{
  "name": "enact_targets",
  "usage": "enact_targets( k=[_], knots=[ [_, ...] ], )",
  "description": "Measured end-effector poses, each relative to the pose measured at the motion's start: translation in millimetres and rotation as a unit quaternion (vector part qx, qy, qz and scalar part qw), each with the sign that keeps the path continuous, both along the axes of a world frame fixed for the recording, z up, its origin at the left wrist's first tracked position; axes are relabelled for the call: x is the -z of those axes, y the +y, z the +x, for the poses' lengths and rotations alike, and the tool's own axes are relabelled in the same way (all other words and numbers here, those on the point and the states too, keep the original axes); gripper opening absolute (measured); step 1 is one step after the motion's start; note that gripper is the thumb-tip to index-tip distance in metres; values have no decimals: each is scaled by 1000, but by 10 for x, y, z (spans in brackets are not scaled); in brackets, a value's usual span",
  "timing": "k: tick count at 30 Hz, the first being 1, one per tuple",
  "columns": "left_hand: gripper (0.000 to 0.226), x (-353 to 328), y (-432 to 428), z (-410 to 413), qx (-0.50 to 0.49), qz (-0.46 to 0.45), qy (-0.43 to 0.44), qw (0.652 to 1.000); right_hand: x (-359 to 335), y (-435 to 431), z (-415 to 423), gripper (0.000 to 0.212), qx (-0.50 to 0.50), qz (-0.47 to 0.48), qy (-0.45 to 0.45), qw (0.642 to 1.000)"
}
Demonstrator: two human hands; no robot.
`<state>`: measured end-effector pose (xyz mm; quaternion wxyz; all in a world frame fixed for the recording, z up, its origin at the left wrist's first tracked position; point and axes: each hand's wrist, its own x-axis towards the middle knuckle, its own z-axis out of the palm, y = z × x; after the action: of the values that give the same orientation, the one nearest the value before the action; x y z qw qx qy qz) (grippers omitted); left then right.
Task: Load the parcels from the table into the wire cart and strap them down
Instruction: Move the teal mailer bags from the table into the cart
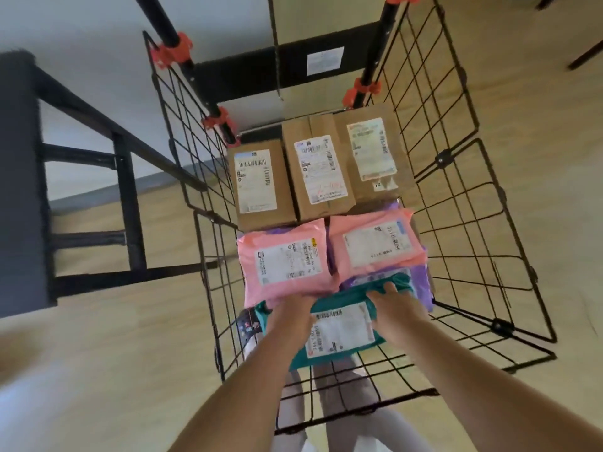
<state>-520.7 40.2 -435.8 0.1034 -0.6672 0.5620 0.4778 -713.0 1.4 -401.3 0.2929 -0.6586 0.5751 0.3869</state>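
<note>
Three cardboard boxes (313,168) stand side by side at the far end of the wire cart (456,197), rigid stuff at the back, probably as a firm row to pack against. Two pink mailers (287,259) lie in front of them on purple mailers (422,275), soft bags layered flat. Teal mailer (339,327) is at the near end, label up, overlapping the pink and purple ones. Left hand (292,316) grasps its left side, fingertips hidden; right hand (390,308) grasps its far right corner, fingers curled over. Both forearms reach straight down into the cart. Looks like seating it flat. No strap visible, strapping not begun
</note>
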Motion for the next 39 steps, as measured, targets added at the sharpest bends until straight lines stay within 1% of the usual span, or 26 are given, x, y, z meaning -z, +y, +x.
enact_targets(
  k=[2, 3, 5, 7, 9, 11, 15, 20, 23, 25, 30, 36, 39],
  knots=[
    [32, -32, 63, -58, 10, -48, -94, 994, 19, -15, 0, 57, -31, -1, 18, 999],
    [35, -40, 101, -70, 15, -63, -139, 988, 29, -19, -2, 57, -44, -3, 23, 999],
    [49, -56, 182, -57, -5, -55, -204, 977, 34, -26, -18, 57, -56, -12, 23, 998],
    [63, -43, 269, -23, -53, -28, -239, 969, 33, -30, -35, 56, -56, -18, 24, 998],
    [73, -28, 328, -24, -101, -9, -238, 966, 34, -35, -46, 57, -60, -23, 22, 998],
    [76, -6, 346, -63, -131, -5, -214, 968, 31, -44, -54, 54, -60, -21, 20, 998],
    [72, -1, 288, -120, -144, 1, -205, 968, 27, -65, -61, 46, -52, -28, 1, 998],
    [67, -25, 193, -170, -158, 5, -204, 966, 102, 15, 104, 49, -71, -12, -10, 997],
    [68, 55, 175, -180, -151, 14, -202, 968, 217, 50, 163, 58, -53, -6, -5, 999],
    [70, 119, 190, -189, -143, 13, -204, 968, 293, 50, 164, 60, -36, -4, -4, 999],
    [70, 156, 232, -227, -119, 8, -213, 970, 397, 51, 144, 61, -16, -2, -2, 1000],
    [71, 80, 109, -208, -89, 58, -197, 975, 354, -6, 140, 60, -17, 11, 4, 1000],
    [72, 9, 61, -226, -59, 80, -213, 972, 250, -52, 141, 54, -36, 7, 6, 999]
  ],
)
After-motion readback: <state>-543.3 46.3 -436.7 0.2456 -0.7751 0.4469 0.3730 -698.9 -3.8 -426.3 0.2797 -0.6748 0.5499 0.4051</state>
